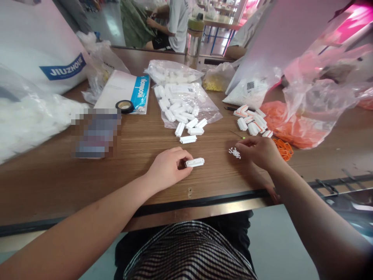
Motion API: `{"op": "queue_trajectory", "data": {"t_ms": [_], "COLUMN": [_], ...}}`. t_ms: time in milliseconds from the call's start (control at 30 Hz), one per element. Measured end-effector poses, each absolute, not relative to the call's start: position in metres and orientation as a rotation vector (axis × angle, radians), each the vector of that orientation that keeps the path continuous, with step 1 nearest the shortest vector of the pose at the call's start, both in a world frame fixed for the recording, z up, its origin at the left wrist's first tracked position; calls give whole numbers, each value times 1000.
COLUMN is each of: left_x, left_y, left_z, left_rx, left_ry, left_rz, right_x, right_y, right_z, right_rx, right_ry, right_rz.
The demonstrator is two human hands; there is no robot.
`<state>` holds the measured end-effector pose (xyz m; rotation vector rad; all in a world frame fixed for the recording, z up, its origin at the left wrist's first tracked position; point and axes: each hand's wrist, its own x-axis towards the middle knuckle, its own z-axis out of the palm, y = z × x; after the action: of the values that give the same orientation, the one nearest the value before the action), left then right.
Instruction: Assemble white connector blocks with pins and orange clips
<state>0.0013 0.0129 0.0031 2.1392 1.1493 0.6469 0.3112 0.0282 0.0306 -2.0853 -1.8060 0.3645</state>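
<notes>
My left hand [169, 169] pinches a white plastic connector housing [196, 162] by its left end, with the row of small cavities facing up. Further right, my right hand [258, 151] has its thumb and fingers closed together at the edge of a small pile of tiny white pegs [234, 153]. Anything between those fingertips is too small or hidden to make out. A thin pick [236, 134] with a yellow-green part lies just beyond the fingers. Several similar white housings [188, 131] are scattered in front of a clear bag [204, 103] holding more.
White pieces with orange strips [252, 120] are heaped at the right, near orange loops [283, 149] and an orange-filled bag [303, 126]. A notebook [141, 91], black tape roll [124, 106] and blurred-out flat object [97, 134] lie left. A bottle [194, 41] stands behind; large white bags flank the table.
</notes>
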Motion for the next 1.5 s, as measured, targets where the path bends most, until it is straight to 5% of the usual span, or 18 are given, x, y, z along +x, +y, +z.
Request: {"op": "queue_trajectory", "data": {"t_ms": [333,867,1200,1500], "left_x": [2,2,3,2], "left_y": [12,12,13,12], "left_z": [3,4,2,4], "left_rx": [2117,2103,2106,2093], "left_ry": [1133,1134,1137,1142], "left_rz": [676,682,699,686], "right_x": [230,221,216,235], "right_y": [6,10,0,-4], "right_z": [41,41,40,34], "right_rx": [-1324,-1311,-1096,-1134], "right_ry": [-2312,-2568,-2752,-2548], "right_rz": [648,385,-124,-60]}}
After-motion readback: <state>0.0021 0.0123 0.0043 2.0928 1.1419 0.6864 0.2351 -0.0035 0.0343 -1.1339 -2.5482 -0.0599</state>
